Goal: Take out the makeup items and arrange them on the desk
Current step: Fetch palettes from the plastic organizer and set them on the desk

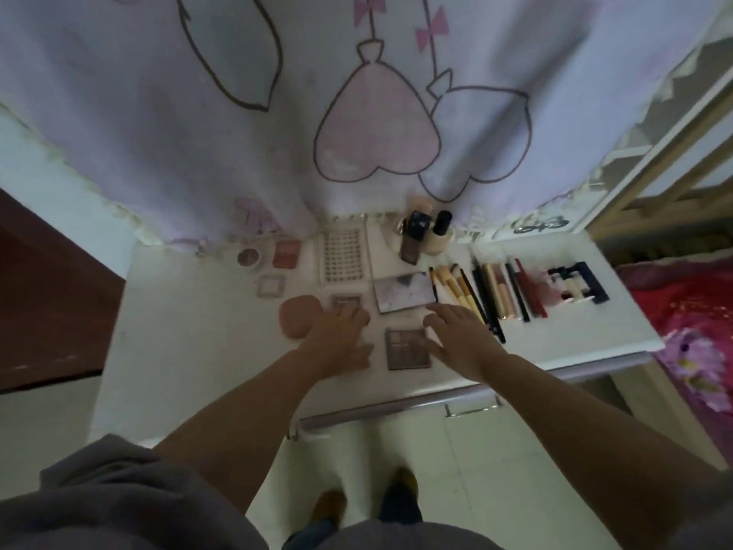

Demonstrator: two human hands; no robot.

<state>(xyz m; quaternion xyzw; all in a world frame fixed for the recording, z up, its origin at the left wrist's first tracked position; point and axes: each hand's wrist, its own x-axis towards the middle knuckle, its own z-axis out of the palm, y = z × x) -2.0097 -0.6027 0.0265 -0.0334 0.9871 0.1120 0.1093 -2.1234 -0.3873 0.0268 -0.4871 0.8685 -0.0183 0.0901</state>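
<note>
1. Head view: white desk (178,351) against a curtain (198,133) printed with pink hearts; a red bedspread (682,311) lies at the right.
2. Makeup is laid in rows: palette (407,348) between the hands, brushes (456,289) right, sponge (299,316) left.
3. Left hand (337,339) and right hand (462,335) lie flat, fingers spread, holding nothing.
</note>
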